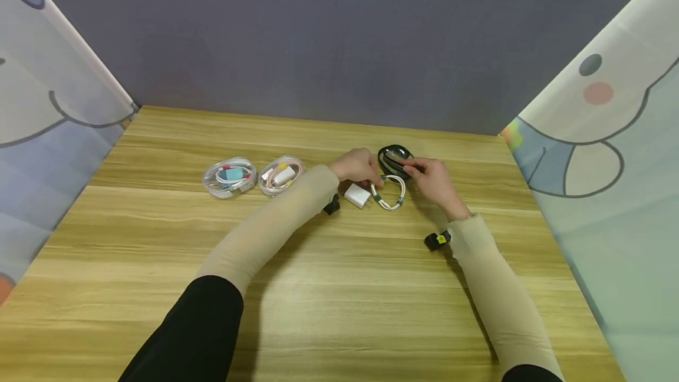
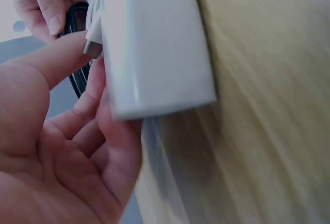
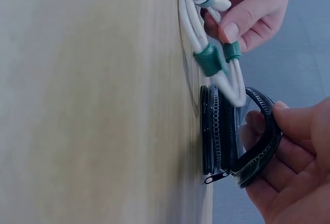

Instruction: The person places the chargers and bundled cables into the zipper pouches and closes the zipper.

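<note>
My left hand (image 1: 356,167) pinches a coiled white charging cable (image 3: 191,23) between thumb and fingers. Two green ties wrap the coil, and a metal plug end shows in the right wrist view. Lower down, my right hand (image 1: 434,180) grips the rim of a small clear pouch (image 3: 252,168) with black zipped edges. The pouch's zip is undone and its lid is held up, apart from the base. The coil hangs beside the pouch's mouth; whether they touch I cannot tell. A white charger block (image 1: 358,195) with metal prongs lies on the table below my left hand.
Left of my left arm lie two clear round pouches: one (image 1: 229,192) holds a cable and a blue piece, the other (image 1: 263,186) a cable and a white block. A grey panel (image 1: 318,46) rises behind the wooden table (image 1: 339,311).
</note>
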The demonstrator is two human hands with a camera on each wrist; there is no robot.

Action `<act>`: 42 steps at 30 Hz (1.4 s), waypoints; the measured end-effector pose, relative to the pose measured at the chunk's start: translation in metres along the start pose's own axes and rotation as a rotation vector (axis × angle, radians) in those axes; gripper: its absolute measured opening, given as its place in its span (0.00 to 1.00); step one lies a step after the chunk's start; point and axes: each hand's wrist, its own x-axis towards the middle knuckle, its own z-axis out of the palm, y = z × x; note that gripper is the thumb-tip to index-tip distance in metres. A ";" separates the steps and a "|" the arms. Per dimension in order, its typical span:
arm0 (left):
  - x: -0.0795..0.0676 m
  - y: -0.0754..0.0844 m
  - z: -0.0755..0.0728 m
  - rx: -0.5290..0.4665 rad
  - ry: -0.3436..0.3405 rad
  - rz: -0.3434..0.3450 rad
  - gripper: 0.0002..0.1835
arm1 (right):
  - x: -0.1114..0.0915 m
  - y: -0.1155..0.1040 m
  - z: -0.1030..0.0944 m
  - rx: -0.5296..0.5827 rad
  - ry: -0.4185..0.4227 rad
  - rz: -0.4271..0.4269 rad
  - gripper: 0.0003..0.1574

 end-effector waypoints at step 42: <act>0.003 -0.037 -0.006 -0.680 0.093 -0.099 0.12 | -0.004 -0.004 0.002 0.017 -0.045 -0.106 0.16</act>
